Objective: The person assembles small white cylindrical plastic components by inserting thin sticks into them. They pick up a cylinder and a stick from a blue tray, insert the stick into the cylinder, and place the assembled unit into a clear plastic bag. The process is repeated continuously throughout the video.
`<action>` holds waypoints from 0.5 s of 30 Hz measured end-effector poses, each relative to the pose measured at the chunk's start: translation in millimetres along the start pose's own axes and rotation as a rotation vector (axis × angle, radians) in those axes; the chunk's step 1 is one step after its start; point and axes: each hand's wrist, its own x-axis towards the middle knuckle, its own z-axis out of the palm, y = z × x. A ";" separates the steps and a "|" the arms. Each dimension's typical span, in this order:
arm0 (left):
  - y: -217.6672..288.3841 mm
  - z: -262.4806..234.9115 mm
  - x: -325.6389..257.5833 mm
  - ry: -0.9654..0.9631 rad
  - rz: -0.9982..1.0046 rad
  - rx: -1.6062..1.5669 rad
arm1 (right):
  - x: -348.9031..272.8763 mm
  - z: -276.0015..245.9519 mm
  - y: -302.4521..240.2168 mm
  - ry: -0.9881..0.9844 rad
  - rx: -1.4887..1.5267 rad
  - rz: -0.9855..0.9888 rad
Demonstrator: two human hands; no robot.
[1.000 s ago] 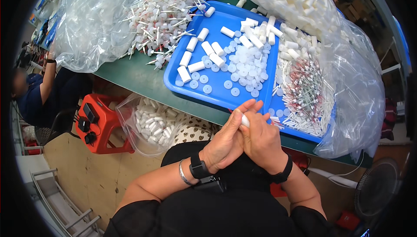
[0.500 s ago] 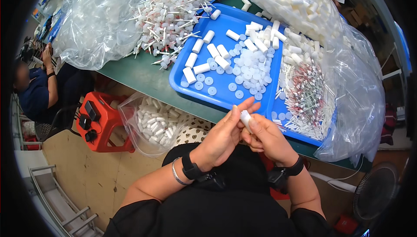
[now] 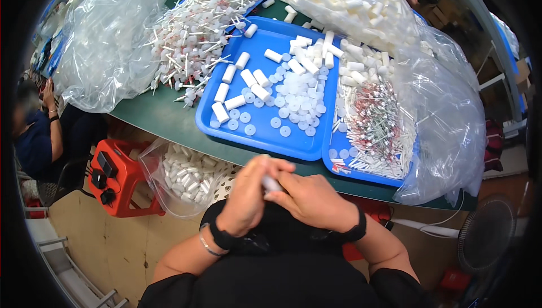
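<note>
Tube [image 3: 271, 184] mostly hidden between fingers [image 3: 265, 168]

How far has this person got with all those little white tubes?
Done: a clear bag hanging beside the lap holds many white tubes, seemingly finished ones. In hand: the left hand and right hand together grip one small white tube. Left: loose tubes and round caps lie in the blue tray, with big heaps of stick parts and bagged tubes behind, so plenty remains.

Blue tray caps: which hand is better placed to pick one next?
Probably the right hand: the caps lie nearer its side, and the left hand wraps the white tube.
</note>
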 end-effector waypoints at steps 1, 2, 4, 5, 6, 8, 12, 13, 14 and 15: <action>5.8 -16.8 0.2 -0.014 0.050 -0.023 | -4.7 -9.8 4.5 0.123 0.009 -0.046; 15.5 -36.3 -2.1 -0.016 0.107 -0.047 | -10.3 -23.0 10.8 0.237 0.019 -0.101; 38.8 -76.2 -14.8 0.232 0.154 0.411 | -21.8 -52.0 36.3 0.393 -0.198 0.024; 48.4 -93.3 -19.2 0.289 0.143 0.574 | -25.8 -65.7 52.9 0.482 -0.330 0.004; 57.9 -103.8 -25.2 0.357 0.128 0.742 | -29.0 -75.4 62.2 0.557 -0.438 0.078; 63.2 -117.1 -28.5 0.397 0.350 1.065 | -33.4 -90.6 78.8 0.532 -0.634 0.136; 74.6 -102.4 -19.0 0.432 0.474 1.143 | -29.7 -91.0 105.4 0.477 -0.772 0.168; 79.3 -91.5 -10.9 0.366 0.553 1.232 | -29.1 -88.4 108.4 0.466 -0.801 0.184; 83.9 -78.1 -0.2 0.298 0.630 1.320 | -28.5 -87.8 110.6 0.477 -0.751 0.173; 83.8 -68.0 12.0 0.266 0.691 1.362 | -29.0 -87.3 110.7 0.485 -0.710 0.163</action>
